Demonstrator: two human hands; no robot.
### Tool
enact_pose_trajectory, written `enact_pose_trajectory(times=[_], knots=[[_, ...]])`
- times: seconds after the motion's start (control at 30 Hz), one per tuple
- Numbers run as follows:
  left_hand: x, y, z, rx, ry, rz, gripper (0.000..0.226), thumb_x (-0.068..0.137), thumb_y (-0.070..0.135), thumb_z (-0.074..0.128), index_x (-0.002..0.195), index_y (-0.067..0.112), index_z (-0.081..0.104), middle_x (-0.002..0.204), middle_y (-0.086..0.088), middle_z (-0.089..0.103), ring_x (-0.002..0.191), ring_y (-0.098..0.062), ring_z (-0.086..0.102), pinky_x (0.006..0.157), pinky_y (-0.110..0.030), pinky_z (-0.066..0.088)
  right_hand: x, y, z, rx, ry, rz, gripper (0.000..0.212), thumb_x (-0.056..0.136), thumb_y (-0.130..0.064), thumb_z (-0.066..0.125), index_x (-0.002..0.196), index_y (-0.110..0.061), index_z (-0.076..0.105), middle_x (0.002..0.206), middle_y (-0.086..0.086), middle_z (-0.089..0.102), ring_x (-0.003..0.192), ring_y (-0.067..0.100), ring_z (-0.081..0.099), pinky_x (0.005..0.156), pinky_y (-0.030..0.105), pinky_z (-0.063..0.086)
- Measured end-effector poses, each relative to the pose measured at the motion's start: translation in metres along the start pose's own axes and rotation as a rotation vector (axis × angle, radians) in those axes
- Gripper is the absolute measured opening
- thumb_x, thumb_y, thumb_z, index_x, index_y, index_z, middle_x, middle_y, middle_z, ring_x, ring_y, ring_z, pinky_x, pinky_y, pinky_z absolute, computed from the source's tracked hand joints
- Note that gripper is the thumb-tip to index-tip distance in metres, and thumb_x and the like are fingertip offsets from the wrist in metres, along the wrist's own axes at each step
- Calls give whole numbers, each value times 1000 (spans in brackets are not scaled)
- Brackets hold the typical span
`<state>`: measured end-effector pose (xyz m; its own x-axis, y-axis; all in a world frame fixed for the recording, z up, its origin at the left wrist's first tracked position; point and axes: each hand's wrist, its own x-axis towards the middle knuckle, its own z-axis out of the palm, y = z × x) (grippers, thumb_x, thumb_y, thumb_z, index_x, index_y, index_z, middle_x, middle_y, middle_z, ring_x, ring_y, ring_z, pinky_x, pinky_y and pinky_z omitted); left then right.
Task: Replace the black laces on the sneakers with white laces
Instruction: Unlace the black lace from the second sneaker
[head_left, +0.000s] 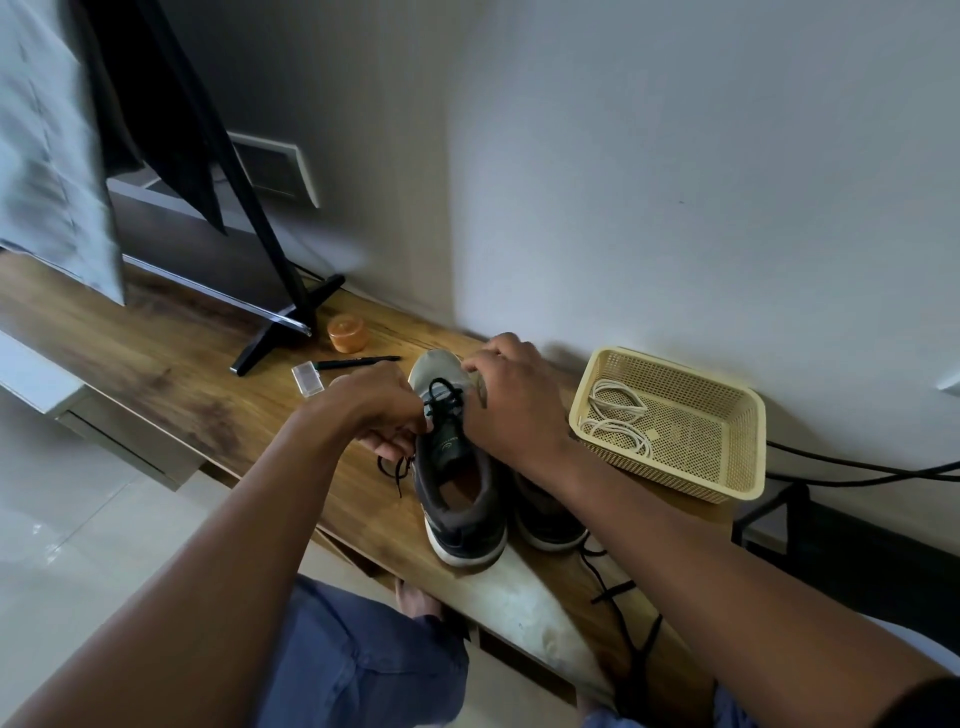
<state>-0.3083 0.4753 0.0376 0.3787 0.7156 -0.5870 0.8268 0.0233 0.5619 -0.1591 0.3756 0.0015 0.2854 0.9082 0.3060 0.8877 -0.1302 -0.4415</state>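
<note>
Two dark grey sneakers with white soles stand heel-toward-me on the wooden shelf (171, 374). On the left sneaker (457, 499), a black lace (444, 400) is partly threaded, its loose ends hanging off the left side. My left hand (379, 410) pinches that lace beside the eyelets. My right hand (511, 400) grips the toe and right side of the same shoe. The right sneaker (550, 519) is mostly hidden under my right forearm. Another loose black lace (623, 613) trails over the shelf's front edge. White laces (618, 415) lie coiled in a beige plastic basket (737, 467).
A TV on a black stand (291, 322) takes up the left of the shelf, partly draped with grey cloth. An orange round container (347, 332), a black pen (358, 361) and a small clear box (307, 379) lie beyond the shoes. The wall is right behind; black cables run at right.
</note>
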Motion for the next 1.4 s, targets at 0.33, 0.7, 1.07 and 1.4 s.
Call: enact_pose_trajectory(times=[0.33,0.7,1.07,1.4], knots=[[1,1,1,8,-14,-7,11,94,4,72,101,-4,73,82,-20,78,70,-24,79,55,-29,60,-18,-14,16,-263,-79,-248,17,75,-28,66,88,-18,71,106,3,59,107,30,50,83,46,40],[-2,3,0,-6,-37,-21,15,94,1,70,108,-5,72,88,-24,78,78,-33,79,59,-34,63,-3,-11,-6,-215,144,-10,15,66,-29,58,68,-20,69,90,-6,60,93,24,46,79,40,33],[-9,4,2,9,-1,8,14,93,-2,68,104,-11,71,89,-28,76,77,-35,78,63,-36,64,-13,-25,1,-216,-159,-230,33,72,-37,52,93,-23,73,121,-1,60,120,28,45,97,50,38],[-7,1,3,-30,-2,0,14,94,3,74,105,-7,72,90,-26,77,83,-34,79,69,-39,65,-16,-19,16,-249,9,-229,15,72,-30,55,70,-21,68,97,-3,57,101,28,47,80,44,35]])
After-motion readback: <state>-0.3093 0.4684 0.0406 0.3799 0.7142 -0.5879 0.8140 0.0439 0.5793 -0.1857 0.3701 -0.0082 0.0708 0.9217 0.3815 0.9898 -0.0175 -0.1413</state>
